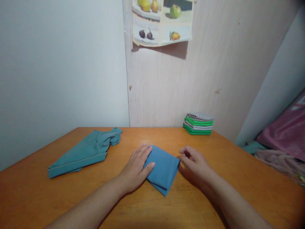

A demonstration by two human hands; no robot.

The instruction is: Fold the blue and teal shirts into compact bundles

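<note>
Under the left hand point(137, 167), the blue cloth point(164, 170) is partly hidden.

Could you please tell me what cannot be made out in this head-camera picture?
Blue folded cloth: its left edge is hidden under the left hand, head view.
Right hand: curled fingers hide whether it grips the cloth's corner.
Fruit poster: cut off by the top edge.
Stack of folded cloths: too small to count.
Pink fabric: blurred, cut by the right edge.
</note>
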